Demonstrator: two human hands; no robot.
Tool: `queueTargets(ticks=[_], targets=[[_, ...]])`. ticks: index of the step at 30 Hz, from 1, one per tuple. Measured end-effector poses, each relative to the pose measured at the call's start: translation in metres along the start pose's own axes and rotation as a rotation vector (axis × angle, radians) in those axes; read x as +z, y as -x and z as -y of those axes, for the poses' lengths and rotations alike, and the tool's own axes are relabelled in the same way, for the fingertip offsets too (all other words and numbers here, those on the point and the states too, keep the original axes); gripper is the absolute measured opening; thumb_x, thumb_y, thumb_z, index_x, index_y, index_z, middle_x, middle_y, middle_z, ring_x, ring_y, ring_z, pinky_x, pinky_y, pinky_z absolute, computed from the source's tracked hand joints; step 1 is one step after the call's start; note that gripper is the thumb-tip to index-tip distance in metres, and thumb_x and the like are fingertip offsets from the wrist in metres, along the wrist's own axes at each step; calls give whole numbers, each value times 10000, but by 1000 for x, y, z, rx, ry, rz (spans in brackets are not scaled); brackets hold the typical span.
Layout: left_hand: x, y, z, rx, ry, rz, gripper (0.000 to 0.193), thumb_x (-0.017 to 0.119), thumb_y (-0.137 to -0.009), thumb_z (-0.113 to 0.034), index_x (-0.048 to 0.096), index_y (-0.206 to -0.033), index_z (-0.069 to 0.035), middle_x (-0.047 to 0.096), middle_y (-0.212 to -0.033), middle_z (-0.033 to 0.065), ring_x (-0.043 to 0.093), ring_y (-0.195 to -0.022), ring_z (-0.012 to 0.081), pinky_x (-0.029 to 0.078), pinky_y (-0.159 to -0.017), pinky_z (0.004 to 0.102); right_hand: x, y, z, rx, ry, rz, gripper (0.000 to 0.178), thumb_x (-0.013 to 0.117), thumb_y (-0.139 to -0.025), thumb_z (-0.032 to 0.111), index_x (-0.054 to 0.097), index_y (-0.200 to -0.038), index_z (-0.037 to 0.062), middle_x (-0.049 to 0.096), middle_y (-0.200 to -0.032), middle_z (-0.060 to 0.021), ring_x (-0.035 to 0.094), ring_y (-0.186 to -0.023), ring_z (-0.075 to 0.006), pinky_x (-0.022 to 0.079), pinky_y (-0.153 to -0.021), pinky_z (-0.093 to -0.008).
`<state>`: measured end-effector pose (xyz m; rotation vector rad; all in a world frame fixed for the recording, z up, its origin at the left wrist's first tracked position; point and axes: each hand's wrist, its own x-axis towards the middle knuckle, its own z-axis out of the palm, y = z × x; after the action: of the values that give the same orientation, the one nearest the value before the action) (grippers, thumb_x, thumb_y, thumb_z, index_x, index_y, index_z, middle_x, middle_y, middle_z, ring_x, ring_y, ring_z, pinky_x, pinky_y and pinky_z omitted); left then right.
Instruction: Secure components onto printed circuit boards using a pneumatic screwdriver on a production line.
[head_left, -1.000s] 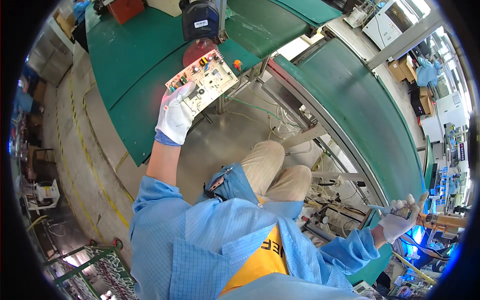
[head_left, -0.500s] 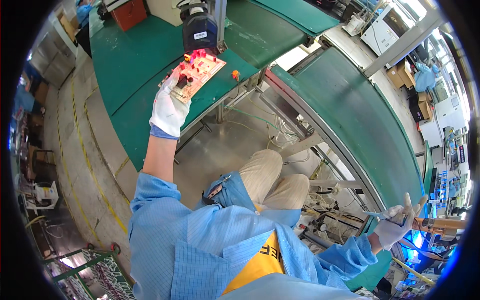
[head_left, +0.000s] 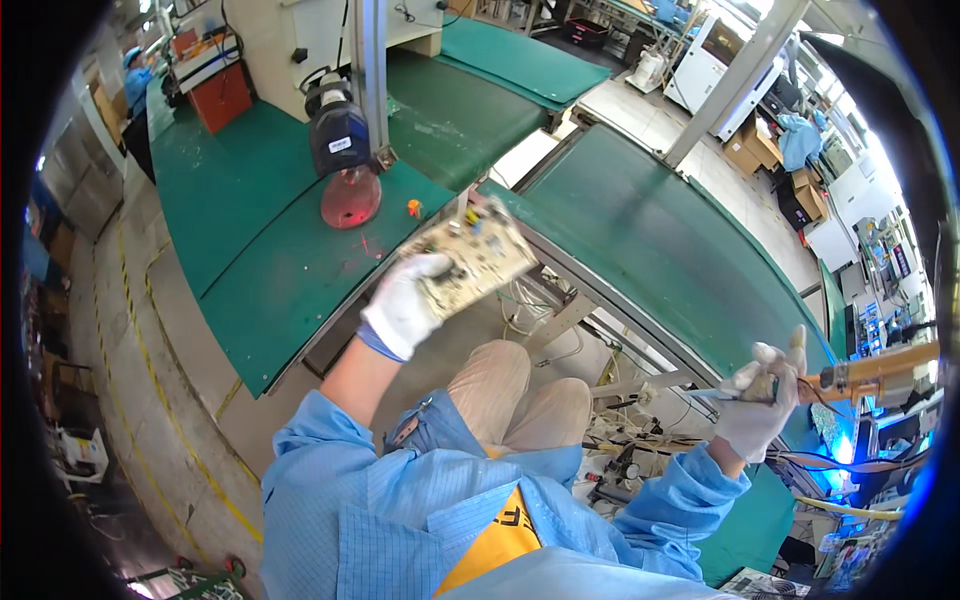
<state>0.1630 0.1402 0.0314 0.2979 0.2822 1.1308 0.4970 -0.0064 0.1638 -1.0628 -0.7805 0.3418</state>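
My left hand [head_left: 403, 307], in a white glove, grips a circuit board [head_left: 485, 255] by its near left edge. The tan board is tilted, crowded with small components, and held above the gap between the green table and the conveyor. A black scanner [head_left: 338, 138] on a metal post throws a red patch of light onto the tabletop, left of the board. At the right, my gloved right hand [head_left: 755, 410] has curled fingers around a slim pale-blue stick [head_left: 708, 393], with one finger pointing up. Its exact kind is unclear. That hand is beside an orange-brown cylinder [head_left: 870, 370].
The green table [head_left: 250, 260] stretches along the left, with a small orange object [head_left: 414, 207] near its edge. A green conveyor belt [head_left: 660, 230] curves down the right side. Cables and fittings [head_left: 640, 465] hang under it. A red bin [head_left: 220, 97] stands at the far left.
My left hand has carried the circuit board right and nearer, out from under the scanner; its red light now falls on the table. My right hand still holds the stick. The view has shifted.
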Motion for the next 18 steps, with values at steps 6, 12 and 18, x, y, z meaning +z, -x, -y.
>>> queueTargets(ticks=[6, 12, 18], targets=[[43, -16, 75, -298, -152, 143, 445, 555, -870, -18, 459, -1300, 47, 593, -1212, 202, 623, -1078, 298, 508, -959, 427, 31, 4, -6, -52, 46, 2, 398, 333, -978, 217, 518, -1280, 36, 589, -800, -63, 471, -447, -105, 391, -366, -225], [86, -8, 113, -309, -407, 236, 500, 645, -872, -114, 470, -1324, 11, 603, -1223, 117, 597, -1108, 203, 481, -958, 343, 32, -5, -18, 42, -145, 42, 355, 375, -972, 260, 537, -1217, 61, 563, -758, -55, 478, -440, -131, 387, -357, -244], [96, -3, 126, -310, -592, 377, 429, 618, -907, -151, 511, -1282, 29, 626, -1174, 94, 589, -1079, 141, 472, -942, 300, 36, -8, -24, -24, -127, 23, 344, 385, -969, 241, 540, -1206, 46, 562, -730, -66, 487, -431, -132, 398, -354, -239]])
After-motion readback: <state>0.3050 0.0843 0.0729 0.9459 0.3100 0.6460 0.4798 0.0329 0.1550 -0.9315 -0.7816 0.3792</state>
